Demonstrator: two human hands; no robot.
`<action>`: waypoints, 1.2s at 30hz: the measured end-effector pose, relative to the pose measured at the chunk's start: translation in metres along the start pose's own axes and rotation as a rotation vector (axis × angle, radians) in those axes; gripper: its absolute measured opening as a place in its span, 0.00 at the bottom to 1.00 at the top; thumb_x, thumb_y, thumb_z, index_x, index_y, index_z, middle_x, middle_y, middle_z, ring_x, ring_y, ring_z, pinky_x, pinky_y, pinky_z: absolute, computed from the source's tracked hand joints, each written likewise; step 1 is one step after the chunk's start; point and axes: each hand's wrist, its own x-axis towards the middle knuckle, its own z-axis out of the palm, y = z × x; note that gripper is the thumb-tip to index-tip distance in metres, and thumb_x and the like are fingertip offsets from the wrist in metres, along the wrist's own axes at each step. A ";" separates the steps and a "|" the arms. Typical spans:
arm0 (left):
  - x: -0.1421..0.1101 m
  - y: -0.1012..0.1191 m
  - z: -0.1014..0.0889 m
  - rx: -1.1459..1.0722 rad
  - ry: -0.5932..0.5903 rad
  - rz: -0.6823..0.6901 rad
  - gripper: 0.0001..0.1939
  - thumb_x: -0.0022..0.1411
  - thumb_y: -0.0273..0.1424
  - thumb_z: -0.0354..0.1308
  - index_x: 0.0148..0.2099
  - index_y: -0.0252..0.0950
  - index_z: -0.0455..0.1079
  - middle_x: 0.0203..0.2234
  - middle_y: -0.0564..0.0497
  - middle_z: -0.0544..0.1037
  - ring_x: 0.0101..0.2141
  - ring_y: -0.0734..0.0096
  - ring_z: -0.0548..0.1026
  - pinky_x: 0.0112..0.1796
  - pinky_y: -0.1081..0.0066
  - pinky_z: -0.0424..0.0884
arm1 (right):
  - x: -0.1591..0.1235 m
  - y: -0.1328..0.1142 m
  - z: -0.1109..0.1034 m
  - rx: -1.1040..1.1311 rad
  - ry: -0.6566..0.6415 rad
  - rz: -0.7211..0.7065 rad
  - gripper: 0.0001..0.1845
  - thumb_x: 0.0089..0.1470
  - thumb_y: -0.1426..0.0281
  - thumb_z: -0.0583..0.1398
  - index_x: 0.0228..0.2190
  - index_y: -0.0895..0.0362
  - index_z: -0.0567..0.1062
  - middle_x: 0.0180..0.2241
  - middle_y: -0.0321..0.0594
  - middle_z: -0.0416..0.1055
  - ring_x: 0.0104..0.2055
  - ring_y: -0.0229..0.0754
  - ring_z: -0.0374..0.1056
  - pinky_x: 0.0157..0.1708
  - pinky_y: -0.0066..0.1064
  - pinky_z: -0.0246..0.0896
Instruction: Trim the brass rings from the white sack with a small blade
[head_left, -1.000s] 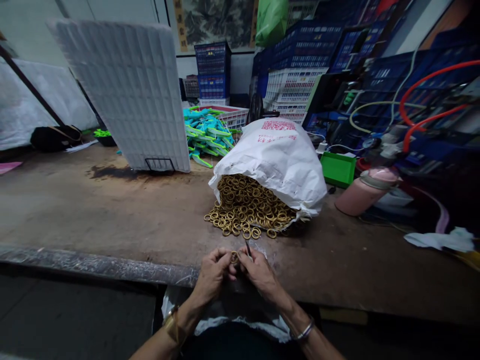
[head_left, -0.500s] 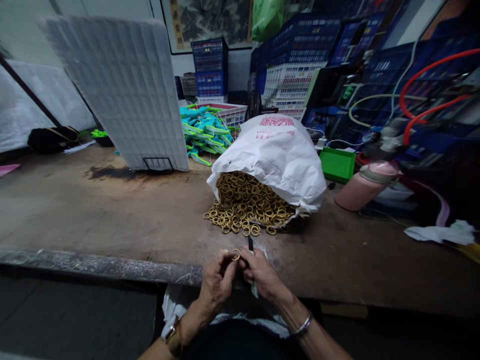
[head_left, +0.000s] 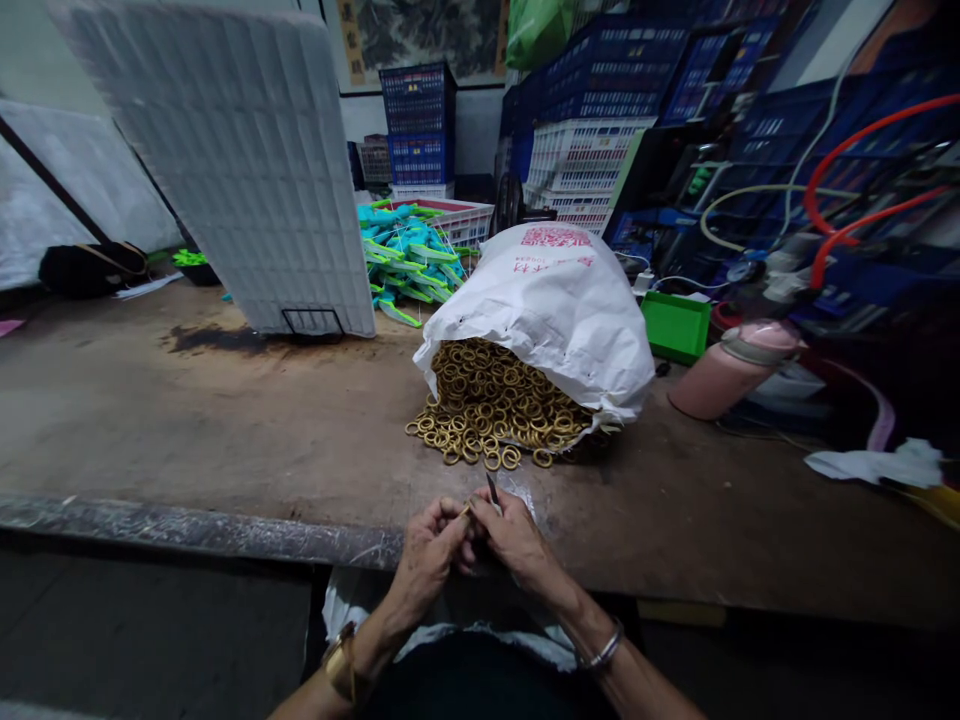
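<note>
Both hands meet at the near edge of the workbench (head_left: 225, 430). My left hand (head_left: 429, 555) pinches a small brass ring (head_left: 466, 510) between thumb and fingers. My right hand (head_left: 517, 540) is closed round a thin dark blade-like tool (head_left: 492, 491) whose tip points up beside the ring. Just beyond the hands, a white sack (head_left: 555, 305) lies on its side, and a pile of brass rings (head_left: 491, 410) spills from its mouth onto the bench.
A white gridded tray (head_left: 247, 170) stands upright at the back left. Teal and green plastic parts (head_left: 405, 260) lie behind the sack. A green bin (head_left: 675, 325), a pink flask (head_left: 731, 370), hoses and stacked blue crates (head_left: 600, 80) crowd the right.
The ring in my left hand has turned from face-on to edge-on. Both hands stay together at the bench edge; the tool tip has shifted slightly. The view has tilted a little.
</note>
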 end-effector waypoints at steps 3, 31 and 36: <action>-0.001 0.001 -0.001 -0.004 -0.021 -0.009 0.17 0.49 0.43 0.57 0.26 0.34 0.63 0.12 0.57 0.66 0.13 0.80 0.63 0.17 0.79 0.62 | 0.000 0.000 0.000 0.002 -0.018 -0.011 0.14 0.48 0.60 0.53 0.22 0.57 0.65 0.16 0.31 0.63 0.18 0.32 0.57 0.20 0.23 0.51; -0.009 -0.002 -0.012 -0.030 -0.167 0.069 0.15 0.56 0.41 0.51 0.27 0.34 0.61 0.15 0.57 0.66 0.15 0.82 0.62 0.20 0.78 0.61 | 0.000 0.008 -0.015 -1.068 -0.001 -0.252 0.13 0.40 0.79 0.49 0.29 0.56 0.67 0.21 0.36 0.68 0.22 0.36 0.60 0.22 0.27 0.40; -0.011 -0.002 -0.011 -0.208 -0.192 -0.036 0.13 0.55 0.39 0.53 0.30 0.33 0.64 0.25 0.50 0.73 0.19 0.78 0.68 0.22 0.76 0.64 | 0.018 0.009 -0.034 -1.112 0.288 -0.175 0.14 0.43 0.80 0.50 0.33 0.58 0.67 0.26 0.40 0.71 0.26 0.38 0.64 0.24 0.27 0.43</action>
